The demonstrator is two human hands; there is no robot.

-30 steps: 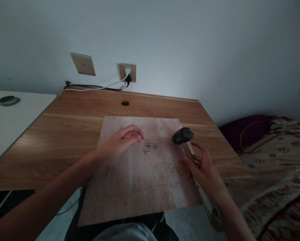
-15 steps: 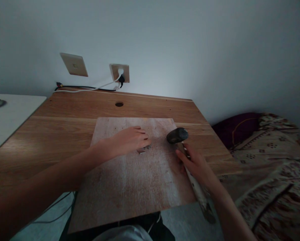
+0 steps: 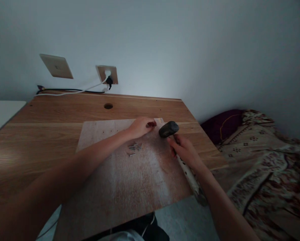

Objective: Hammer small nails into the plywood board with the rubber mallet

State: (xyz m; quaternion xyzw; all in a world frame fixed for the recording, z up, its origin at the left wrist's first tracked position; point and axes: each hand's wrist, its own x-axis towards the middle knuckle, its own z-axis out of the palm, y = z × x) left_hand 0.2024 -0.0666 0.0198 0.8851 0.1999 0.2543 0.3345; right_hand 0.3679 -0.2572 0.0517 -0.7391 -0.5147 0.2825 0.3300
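Note:
My right hand [image 3: 183,150] is wrapped round the light, worn wooden handle of a hammer [image 3: 169,129], close below its dark head. The head is over the right part of a reddish-brown wooden board [image 3: 129,187]; the handle slants down toward me past the board's edge. Over the board's far right part, my left hand [image 3: 142,127] has its fingers closed together, the tips near the far edge; anything between them is too small to make out. A little pile of nails [image 3: 134,146] lies mid-board, with one nail [image 3: 132,155] apart in front. Several dark dots mark the board's far edge.
Beneath the board is a wood-grain desk [image 3: 49,134] with a round cable hole [image 3: 108,106]. Cords run along the wall to a socket [image 3: 107,74]. A white surface [image 3: 4,115] is at left. Patterned bedding [image 3: 265,160] and a purple cushion [image 3: 222,125] lie right.
My left hand has left the nails and moved right and away from me to the board's far right, uncovering the pile. My right hand still grips the hammer. The view has shifted slightly right.

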